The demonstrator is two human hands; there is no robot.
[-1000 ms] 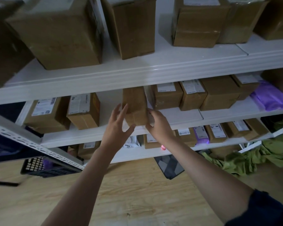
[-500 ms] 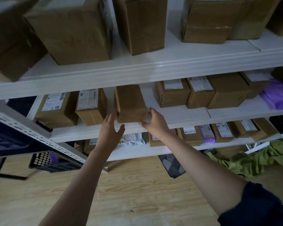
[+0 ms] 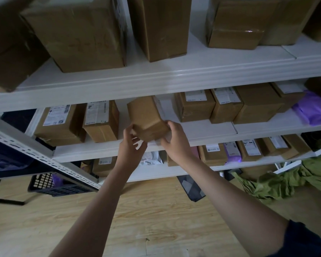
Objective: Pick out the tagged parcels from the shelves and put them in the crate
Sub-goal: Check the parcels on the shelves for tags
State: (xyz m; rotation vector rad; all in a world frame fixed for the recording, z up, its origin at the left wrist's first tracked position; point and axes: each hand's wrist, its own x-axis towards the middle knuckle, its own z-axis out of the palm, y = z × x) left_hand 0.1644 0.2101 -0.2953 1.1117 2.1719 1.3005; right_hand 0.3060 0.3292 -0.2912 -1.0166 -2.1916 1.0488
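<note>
A small brown cardboard parcel (image 3: 146,117) sits tilted at the front edge of the middle white shelf (image 3: 202,130). My left hand (image 3: 132,147) grips its lower left corner. My right hand (image 3: 176,140) grips its lower right corner. A white label shows on the parcel's right side. The black plastic crate (image 3: 50,184) stands on the floor at the lower left, partly hidden behind a white slotted rack post.
Labelled brown boxes (image 3: 100,119) flank the parcel on the middle shelf, with a purple bag (image 3: 313,110) at the right. Large boxes (image 3: 82,34) fill the top shelf. Small parcels (image 3: 248,149) line the lower shelf. Green cloth (image 3: 285,180) lies on the wooden floor.
Both hands have closed on the parcel's lower corners, and the parcel has tipped and slid forward to the shelf edge. The camera has moved closer.
</note>
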